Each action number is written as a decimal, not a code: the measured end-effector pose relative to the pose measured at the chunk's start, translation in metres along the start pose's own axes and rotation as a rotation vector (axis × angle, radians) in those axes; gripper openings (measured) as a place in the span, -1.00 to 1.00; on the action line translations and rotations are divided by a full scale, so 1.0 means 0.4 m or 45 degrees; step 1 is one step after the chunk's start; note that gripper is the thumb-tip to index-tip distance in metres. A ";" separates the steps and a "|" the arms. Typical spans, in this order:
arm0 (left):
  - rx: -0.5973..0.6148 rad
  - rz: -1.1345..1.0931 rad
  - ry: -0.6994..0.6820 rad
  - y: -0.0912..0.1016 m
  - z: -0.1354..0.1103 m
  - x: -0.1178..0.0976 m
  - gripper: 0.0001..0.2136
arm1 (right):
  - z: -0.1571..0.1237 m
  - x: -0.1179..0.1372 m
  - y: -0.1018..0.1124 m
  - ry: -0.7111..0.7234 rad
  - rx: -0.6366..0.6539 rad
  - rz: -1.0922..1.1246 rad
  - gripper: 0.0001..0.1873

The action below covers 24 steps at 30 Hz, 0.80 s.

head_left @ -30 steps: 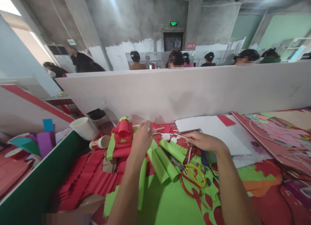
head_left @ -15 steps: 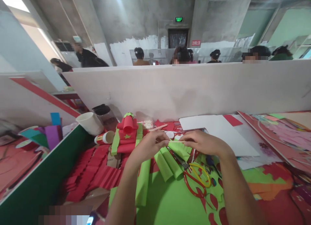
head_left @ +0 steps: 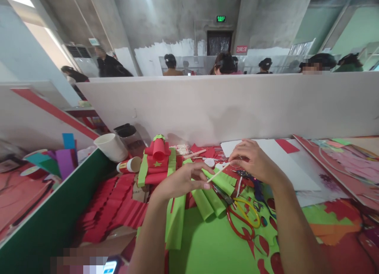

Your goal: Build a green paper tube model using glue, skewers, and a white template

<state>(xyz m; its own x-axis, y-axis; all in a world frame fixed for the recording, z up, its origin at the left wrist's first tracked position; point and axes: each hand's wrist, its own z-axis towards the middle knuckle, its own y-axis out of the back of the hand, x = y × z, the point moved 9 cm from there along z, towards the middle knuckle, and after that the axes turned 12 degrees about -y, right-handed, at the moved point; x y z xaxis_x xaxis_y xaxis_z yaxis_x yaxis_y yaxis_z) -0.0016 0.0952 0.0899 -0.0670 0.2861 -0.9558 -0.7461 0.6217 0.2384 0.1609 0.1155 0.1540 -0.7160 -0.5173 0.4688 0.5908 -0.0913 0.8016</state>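
A thin pale stick [head_left: 219,173] slants between my hands, its upper end to the right. My right hand [head_left: 253,159] pinches that upper end. At the lower end is my left hand [head_left: 180,181], its thumb and fingers curved around the tip, with the exact contact partly hidden. Rolled green paper pieces [head_left: 204,205] with fringed ends lie beneath the hands. Scissors [head_left: 241,216] with one red and one yellow handle rest on them. A green sheet [head_left: 207,242] spreads in front.
Behind my left hand stands a red and green paper model [head_left: 156,163] with a star. Pleated red paper [head_left: 115,207] fills the left, beside a green board [head_left: 59,211]. A white cup [head_left: 109,147], a dark-lidded jar [head_left: 130,139] and white sheets [head_left: 284,167] lie along a white partition [head_left: 189,108].
My right hand has risen and my left hand has dropped slightly, so the stick has gone from nearly level to slanted. The view has shifted a little.
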 end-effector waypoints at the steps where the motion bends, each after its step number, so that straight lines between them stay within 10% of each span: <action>1: 0.014 -0.019 0.001 -0.004 0.000 -0.001 -0.74 | -0.001 0.002 0.003 0.020 -0.022 -0.006 -0.84; 17: 0.324 -0.063 -0.016 -0.076 0.006 0.024 -0.48 | 0.000 -0.006 -0.037 0.010 0.100 -0.045 -0.91; 24: 0.309 -0.043 -0.060 -0.065 0.014 0.052 -0.58 | -0.027 -0.066 0.089 -0.088 -0.401 0.027 -0.88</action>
<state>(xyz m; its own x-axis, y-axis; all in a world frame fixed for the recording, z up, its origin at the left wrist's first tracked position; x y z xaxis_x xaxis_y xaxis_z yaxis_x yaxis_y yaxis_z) 0.0200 0.0892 0.0648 -0.0093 0.2924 -0.9563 -0.5660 0.7868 0.2461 0.2048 0.1165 0.1661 -0.7196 -0.4636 0.5169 0.6840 -0.3454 0.6425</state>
